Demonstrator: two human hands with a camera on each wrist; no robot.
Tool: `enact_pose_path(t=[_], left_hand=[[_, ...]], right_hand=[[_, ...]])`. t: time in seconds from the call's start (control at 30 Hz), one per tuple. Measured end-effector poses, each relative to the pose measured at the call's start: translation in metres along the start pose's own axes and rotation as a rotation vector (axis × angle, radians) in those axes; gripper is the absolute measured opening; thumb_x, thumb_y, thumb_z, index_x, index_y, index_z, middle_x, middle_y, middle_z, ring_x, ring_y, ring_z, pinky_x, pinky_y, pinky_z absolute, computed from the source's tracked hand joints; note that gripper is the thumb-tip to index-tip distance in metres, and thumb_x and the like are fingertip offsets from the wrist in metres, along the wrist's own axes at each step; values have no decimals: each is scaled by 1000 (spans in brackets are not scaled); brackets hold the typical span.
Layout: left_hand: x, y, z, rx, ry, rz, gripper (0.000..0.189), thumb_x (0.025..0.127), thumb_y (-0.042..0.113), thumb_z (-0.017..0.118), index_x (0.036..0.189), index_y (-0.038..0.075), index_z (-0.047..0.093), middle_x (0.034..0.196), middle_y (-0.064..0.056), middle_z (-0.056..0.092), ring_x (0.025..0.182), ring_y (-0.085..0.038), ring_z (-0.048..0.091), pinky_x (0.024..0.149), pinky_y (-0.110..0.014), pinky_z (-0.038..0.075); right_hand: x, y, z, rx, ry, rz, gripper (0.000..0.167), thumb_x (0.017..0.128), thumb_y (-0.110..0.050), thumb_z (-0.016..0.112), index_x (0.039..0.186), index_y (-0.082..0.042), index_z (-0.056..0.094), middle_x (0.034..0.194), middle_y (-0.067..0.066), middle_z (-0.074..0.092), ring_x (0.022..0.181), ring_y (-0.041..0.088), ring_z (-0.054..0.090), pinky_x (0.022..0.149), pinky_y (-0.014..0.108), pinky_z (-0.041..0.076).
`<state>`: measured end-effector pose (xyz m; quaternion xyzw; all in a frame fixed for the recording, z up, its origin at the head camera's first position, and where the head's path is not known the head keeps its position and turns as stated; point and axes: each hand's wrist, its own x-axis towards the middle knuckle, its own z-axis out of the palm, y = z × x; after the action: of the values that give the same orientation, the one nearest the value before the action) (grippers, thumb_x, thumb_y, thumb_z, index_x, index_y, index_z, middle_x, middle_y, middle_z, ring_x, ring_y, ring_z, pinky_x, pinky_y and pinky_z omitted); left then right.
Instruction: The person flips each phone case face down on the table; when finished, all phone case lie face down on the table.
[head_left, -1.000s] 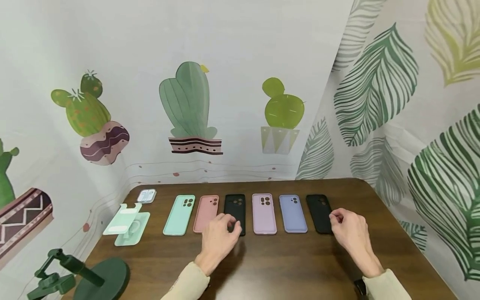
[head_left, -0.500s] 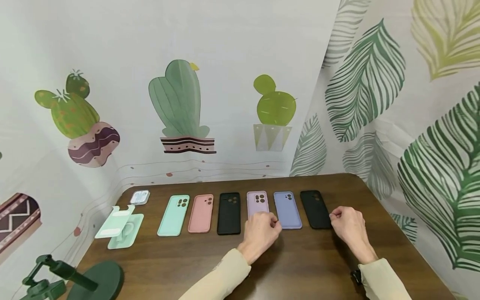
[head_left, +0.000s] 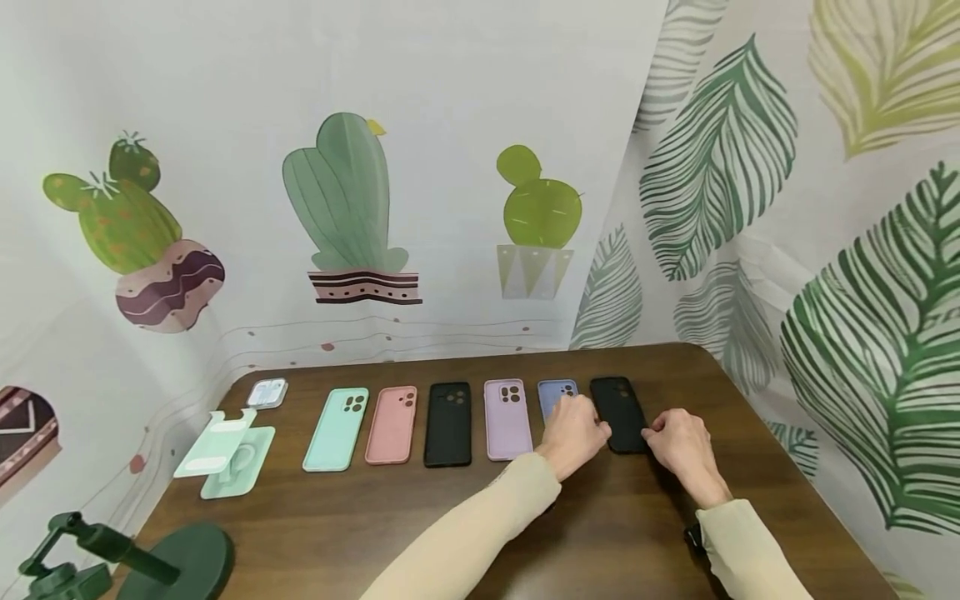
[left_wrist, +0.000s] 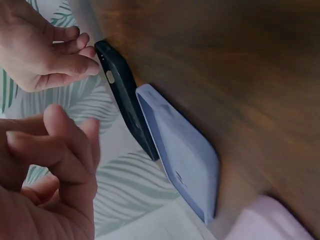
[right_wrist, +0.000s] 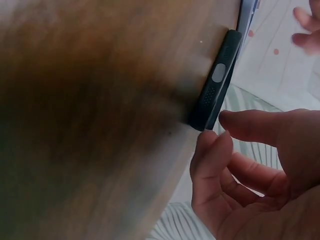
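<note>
Several phone cases lie in a row on the table: mint (head_left: 336, 429), pink (head_left: 392, 427), black (head_left: 447, 425), lilac (head_left: 507, 421), blue (head_left: 551, 391) and, at the right end, another black phone case (head_left: 618, 415). My left hand (head_left: 573, 431) hovers over the lower part of the blue case and hides it in the head view; its fingers curl loosely around nothing. At the right-end black case, my right hand (head_left: 681, 443) pinches the lower right corner between thumb and fingertips. The left wrist view shows the blue case's (left_wrist: 182, 150) hollow inside and raised rim.
Left of the row stand a mint folding stand (head_left: 232, 454) and a small pale, clear-topped case (head_left: 267, 392). A dark green round-based stand (head_left: 180, 560) occupies the front left. Cloth with printed cacti and leaves hangs behind the brown table (head_left: 360, 533).
My left hand has swept right along the row, from the middle black case past the lilac one to the blue one. The right hand stays at the right-end black case.
</note>
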<state>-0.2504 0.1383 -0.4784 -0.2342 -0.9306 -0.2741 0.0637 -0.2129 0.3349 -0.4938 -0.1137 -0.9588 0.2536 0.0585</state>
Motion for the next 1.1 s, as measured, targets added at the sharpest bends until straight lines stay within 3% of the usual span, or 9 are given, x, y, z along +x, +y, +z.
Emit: enact_pose_path(t=[0.13, 0.27, 0.5, 0.6, 0.73, 0.87, 0.97, 1.1], left_hand=[[10, 12, 8, -8, -75, -119, 41, 93, 18, 81, 56, 14, 65, 50, 3, 64, 47, -9, 61, 49, -16, 46], [15, 22, 18, -18, -106, -220, 25, 93, 18, 81, 69, 11, 77, 42, 4, 62, 34, -6, 57, 48, -13, 50], [21, 31, 33, -25, -94, -278, 18, 92, 13, 81, 75, 7, 78, 39, 2, 59, 29, -8, 57, 42, -13, 48], [22, 33, 37, 4, -85, -283, 16, 91, 11, 82, 76, 7, 78, 42, 0, 62, 29, -9, 58, 38, -13, 46], [27, 35, 44, 52, -114, -300, 6, 91, 10, 83, 86, 7, 81, 58, -8, 71, 29, -10, 57, 33, -17, 44], [43, 21, 80, 107, -118, -328, 5, 89, 13, 86, 93, 13, 83, 75, -11, 78, 34, -12, 62, 32, -20, 44], [45, 21, 82, 111, -117, -338, 4, 88, 12, 86, 92, 12, 84, 75, -11, 78, 34, -12, 61, 32, -19, 44], [29, 39, 53, 67, -110, -343, 3, 90, 8, 85, 92, 6, 84, 67, -13, 73, 28, -11, 56, 32, -17, 42]], right_hand=[[14, 15, 14, -20, -10, 10, 16, 91, -16, 80, 89, -1, 79, 96, 22, 80, 90, 47, 73, 80, 62, 58], [30, 40, 31, -26, -24, 12, 17, 90, -21, 82, 88, -5, 80, 95, 19, 80, 87, 43, 73, 75, 56, 59], [15, 14, 11, -18, -92, 65, 15, 92, -17, 80, 87, -3, 80, 95, 19, 79, 86, 39, 72, 78, 56, 60], [24, 30, 22, -23, -89, 64, 15, 90, -19, 82, 81, -8, 78, 89, 13, 78, 81, 34, 69, 74, 51, 58], [38, 55, 38, -19, -90, 63, 14, 90, -21, 84, 82, -10, 78, 89, 11, 77, 83, 34, 69, 75, 50, 59], [53, 77, 52, -26, -100, 55, 14, 90, -23, 83, 81, -13, 78, 87, 7, 76, 82, 30, 69, 73, 47, 59], [55, 81, 53, -26, -110, 48, 15, 91, -23, 81, 79, -15, 77, 85, 6, 76, 80, 28, 68, 71, 45, 58], [44, 66, 41, -14, -118, 74, 18, 92, -22, 78, 76, -14, 77, 82, 5, 74, 78, 28, 66, 70, 44, 56]])
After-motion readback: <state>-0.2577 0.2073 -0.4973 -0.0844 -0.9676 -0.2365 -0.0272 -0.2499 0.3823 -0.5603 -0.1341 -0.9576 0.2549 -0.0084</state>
